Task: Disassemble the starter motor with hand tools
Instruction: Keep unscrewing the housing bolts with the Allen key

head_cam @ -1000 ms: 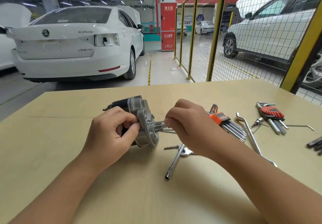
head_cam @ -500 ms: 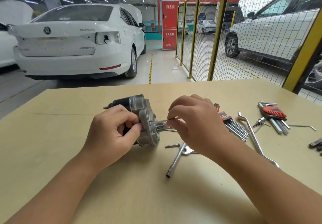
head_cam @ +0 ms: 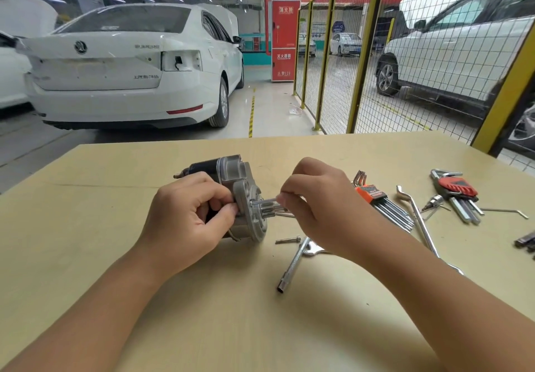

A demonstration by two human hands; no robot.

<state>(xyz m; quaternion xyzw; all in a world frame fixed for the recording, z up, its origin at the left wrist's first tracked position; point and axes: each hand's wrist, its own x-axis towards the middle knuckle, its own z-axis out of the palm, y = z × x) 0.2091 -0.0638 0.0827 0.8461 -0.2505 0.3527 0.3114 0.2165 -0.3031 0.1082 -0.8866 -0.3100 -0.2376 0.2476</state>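
- Starter motor (head_cam: 240, 195) lies on its side on the desk (head_cam: 86, 227), silver end housing facing right, dark body pointing away.
- Left hand (head_cam: 188, 218) is curled closed around the motor's near side, thumb pressed at the housing edge.
- Right hand (head_cam: 315, 206) is closed, fingertips pinching a thin hex key (head_cam: 265, 201) whose tip meets the housing face.
- Against half a second ago: the right hand has rolled slightly on the key; the motor and left hand have not shifted.
- Orange holder (head_cam: 370, 193) carries a fanned set of keys; red holder (head_cam: 457, 187) carries a second set.
- Loose bolt (head_cam: 288, 239) and socket wrench (head_cam: 292, 264) lie just right of the motor.
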